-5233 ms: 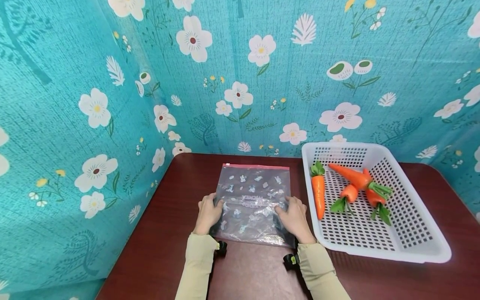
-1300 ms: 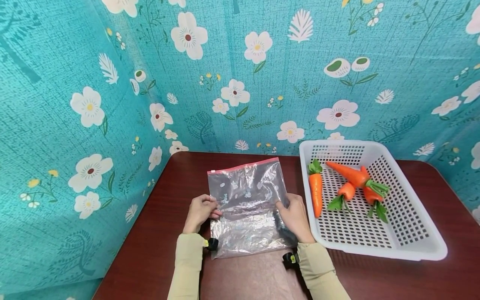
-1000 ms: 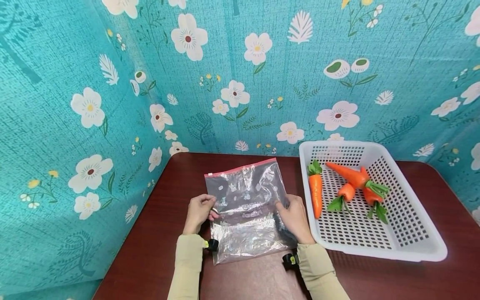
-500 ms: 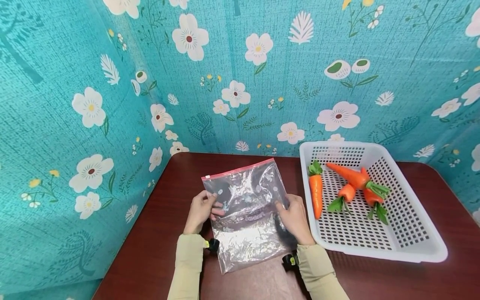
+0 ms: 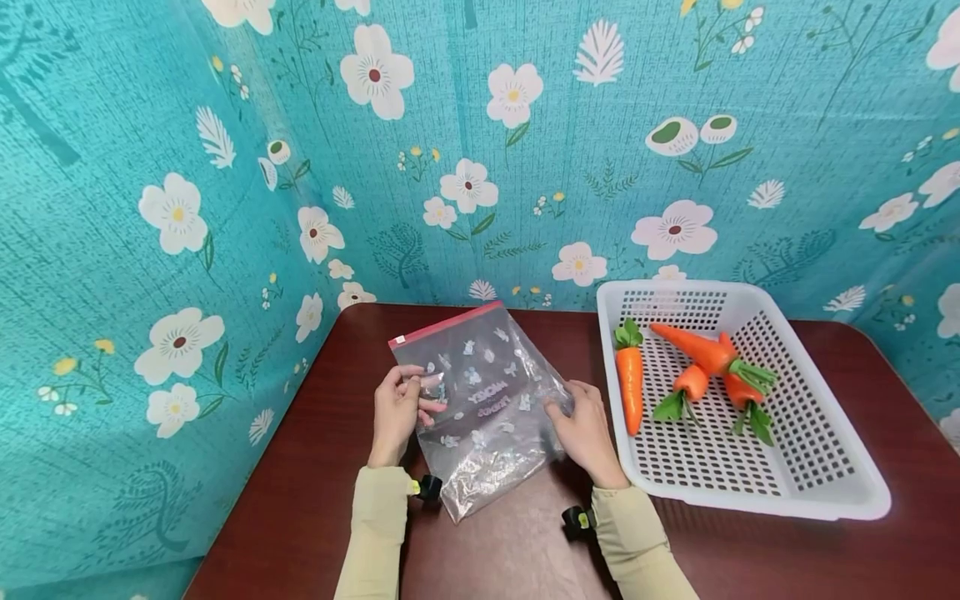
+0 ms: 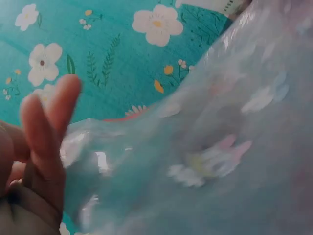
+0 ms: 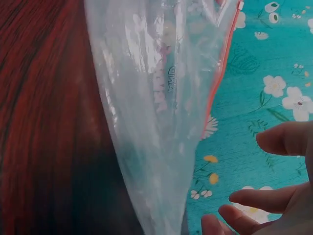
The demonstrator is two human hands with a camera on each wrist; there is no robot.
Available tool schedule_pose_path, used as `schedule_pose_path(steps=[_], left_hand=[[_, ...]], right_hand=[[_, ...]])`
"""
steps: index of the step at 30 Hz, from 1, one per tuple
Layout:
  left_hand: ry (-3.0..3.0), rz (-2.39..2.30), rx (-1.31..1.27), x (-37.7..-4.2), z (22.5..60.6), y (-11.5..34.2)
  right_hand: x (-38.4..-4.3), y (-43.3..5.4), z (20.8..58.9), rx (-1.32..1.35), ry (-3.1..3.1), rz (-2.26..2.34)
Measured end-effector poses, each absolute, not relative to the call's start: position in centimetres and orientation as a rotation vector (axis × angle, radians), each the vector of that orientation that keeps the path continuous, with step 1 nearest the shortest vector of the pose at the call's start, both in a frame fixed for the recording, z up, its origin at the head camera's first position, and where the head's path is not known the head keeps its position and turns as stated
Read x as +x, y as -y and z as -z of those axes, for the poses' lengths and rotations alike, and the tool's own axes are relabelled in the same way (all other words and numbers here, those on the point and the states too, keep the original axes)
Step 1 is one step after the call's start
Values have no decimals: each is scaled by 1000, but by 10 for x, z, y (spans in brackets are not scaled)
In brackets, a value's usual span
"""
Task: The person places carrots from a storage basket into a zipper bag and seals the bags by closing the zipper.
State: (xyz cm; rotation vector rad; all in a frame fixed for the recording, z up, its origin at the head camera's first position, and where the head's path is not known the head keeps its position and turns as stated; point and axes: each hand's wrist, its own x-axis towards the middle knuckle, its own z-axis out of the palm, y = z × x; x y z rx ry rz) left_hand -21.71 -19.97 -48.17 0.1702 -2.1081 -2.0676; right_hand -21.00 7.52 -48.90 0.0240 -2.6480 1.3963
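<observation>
A clear slider zip bag with a red closure strip and small white prints stands slanted over the table in the head view. My left hand pinches its left edge, below the white slider; in the left wrist view the fingers are bent at the bag's edge. My right hand is at the bag's right side. In the right wrist view its fingers are spread and apart from the plastic, which narrows towards the bottom of that view. The bag looks flat, with nothing visible inside.
To the right stands a white perforated plastic basket. Several orange carrots with green tops lie in it, one carrot along the left wall. A flowered turquoise cloth hangs behind and left of the dark red table.
The bag has been lifted from lying flat and turned counterclockwise, its red strip now slanting up to the right. My left hand has moved slightly left and up; the basket stays put.
</observation>
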Motion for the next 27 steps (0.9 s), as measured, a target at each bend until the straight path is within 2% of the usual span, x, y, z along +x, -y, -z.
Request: schedule_pose_path(steps=[5,12,19,27], left_hand=[[2049,2086,200,-214,472,190],[2144,2137,55,-205,455,170],[2260,2230,-76,-192,437,154],[2612,2272,-532,-187,429,159]], right_hand=[[-204,-69,476,96,2617,-1467],[-191,-60,455,178,2623,-1604],[-184,-55,442,216,2409,-2335],[-182,-55,435,132,2145,-2710]])
